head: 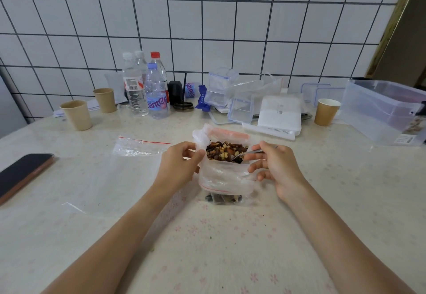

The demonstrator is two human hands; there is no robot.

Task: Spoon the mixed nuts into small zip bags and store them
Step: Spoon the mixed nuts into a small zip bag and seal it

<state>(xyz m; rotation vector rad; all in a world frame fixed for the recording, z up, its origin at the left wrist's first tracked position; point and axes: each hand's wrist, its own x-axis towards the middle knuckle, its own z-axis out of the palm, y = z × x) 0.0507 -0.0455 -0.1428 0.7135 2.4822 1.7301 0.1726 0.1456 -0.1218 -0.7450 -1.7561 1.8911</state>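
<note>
Both forearms reaching forward, left hand (178, 163) fingers curled in a pinch; right hand (275, 167) fingers curled, gripping

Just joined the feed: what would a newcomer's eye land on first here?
At table centre, the right hand dips a metal spoon into an open bag of mixed nuts, whose rim the left hand holds. A small zip bag stands just in front. Water bottles cluster against the tiled wall.

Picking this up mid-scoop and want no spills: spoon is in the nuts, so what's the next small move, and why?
Probably lift the spoon level and bring it over the mouth of the small zip bag just below. The right hand holds the spoon with its bowl dug into the mixed nuts, and the left hand grips the big bag's edge. The small bag already holds some nuts at its bottom.
</note>
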